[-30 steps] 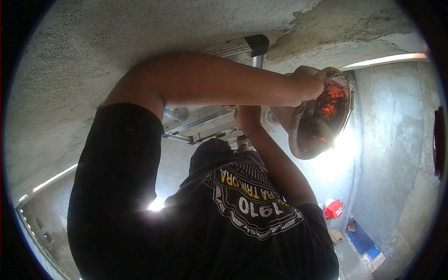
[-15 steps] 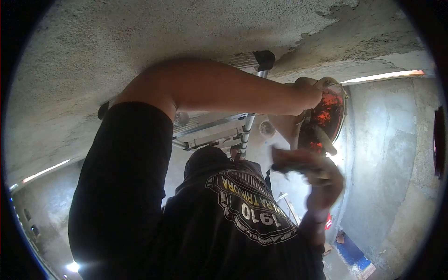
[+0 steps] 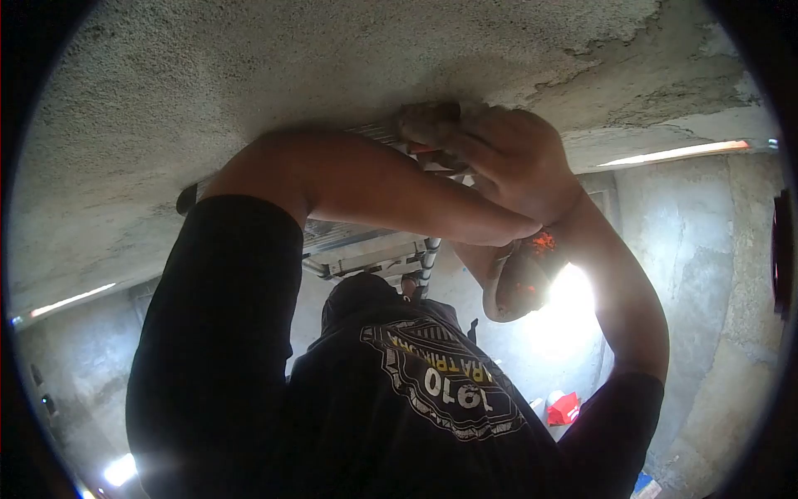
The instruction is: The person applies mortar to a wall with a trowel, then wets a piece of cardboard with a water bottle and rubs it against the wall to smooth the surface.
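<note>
Grip of the right hand (image 3: 519,154), upper centre of frame: fingers curled round a dull, dusty piece (image 3: 426,125) with a reddish edge, closed on it as far as shows; outline blurred, exact kind can't be told. Left hand hidden behind the right wrist, so can't tell its grip. Bowl-shaped container (image 3: 524,291), right of centre, hangs just below the crossed wrists, tilted, dark with worn orange patches. Probably light and a bit springy if plastic, heavier if loaded (contents not visible); outside likely gritty, slick where wet. Best hold looks like the rim, thumb one side, fingers the other. Dusty piece likely stiff and small, easiest pinched along its sides. Pose: left forearm (image 3: 382,179) runs nearly flat from left to right across the centre, elbow bent, upper arm in a black sleeve at left. Right forearm (image 3: 623,287) rises from lower right and bends in, hand close to the rough plaster surface (image 3: 249,66) filling the top; contact unclear. Metal ladder (image 3: 378,254) behind the arms, centre; black printed shirt (image 3: 349,424) bottom centre; red item (image 3: 564,408) lower right.
</note>
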The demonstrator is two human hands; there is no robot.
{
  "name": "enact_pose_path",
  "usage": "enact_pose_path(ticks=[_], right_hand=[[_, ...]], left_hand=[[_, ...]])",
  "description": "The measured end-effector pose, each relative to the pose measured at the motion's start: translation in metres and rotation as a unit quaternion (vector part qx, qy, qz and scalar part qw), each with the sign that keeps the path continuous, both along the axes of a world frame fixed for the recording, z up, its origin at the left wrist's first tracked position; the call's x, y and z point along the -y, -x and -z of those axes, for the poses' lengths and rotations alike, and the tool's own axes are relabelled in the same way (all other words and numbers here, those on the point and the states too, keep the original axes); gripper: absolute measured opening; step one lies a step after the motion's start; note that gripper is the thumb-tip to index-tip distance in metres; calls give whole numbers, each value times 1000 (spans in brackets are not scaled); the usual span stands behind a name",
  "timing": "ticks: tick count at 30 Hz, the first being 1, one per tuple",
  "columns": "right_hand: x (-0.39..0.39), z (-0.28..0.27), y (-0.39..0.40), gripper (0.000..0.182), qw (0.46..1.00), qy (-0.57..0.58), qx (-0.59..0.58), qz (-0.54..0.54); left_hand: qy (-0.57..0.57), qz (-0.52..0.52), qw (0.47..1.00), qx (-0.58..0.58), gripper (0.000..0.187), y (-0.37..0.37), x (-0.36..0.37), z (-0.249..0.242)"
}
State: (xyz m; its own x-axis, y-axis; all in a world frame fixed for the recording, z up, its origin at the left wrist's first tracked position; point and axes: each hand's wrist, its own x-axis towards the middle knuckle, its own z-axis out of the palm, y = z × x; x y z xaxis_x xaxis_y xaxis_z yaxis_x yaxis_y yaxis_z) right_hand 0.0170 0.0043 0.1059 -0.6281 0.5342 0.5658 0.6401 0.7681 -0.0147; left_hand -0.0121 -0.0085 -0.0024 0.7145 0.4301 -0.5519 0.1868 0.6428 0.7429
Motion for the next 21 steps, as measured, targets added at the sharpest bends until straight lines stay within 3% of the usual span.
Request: enact_pose_path(ticks=[7,10,12,16,21], right_hand=[[-32,27,-3,33,995,91,9,-50],[-39,41,-2,35,994,73,-31,-79],[-39,48,-1,38,996,8,9,-86],[-42,54,-1,38,993,-17,13,-117],[-50,60,1,26,985,-100,55,-133]], left_hand=[[-13,-22,999,-20,30,3,-1,-5],[-23,-28,999,-29,31,1,-2,-5],[-29,-33,998,-34,32,2,-4,-3],[-34,-43,998,-40,33,5,-3,-4],[-110,-105,984,-92,34,0,29,-21]])
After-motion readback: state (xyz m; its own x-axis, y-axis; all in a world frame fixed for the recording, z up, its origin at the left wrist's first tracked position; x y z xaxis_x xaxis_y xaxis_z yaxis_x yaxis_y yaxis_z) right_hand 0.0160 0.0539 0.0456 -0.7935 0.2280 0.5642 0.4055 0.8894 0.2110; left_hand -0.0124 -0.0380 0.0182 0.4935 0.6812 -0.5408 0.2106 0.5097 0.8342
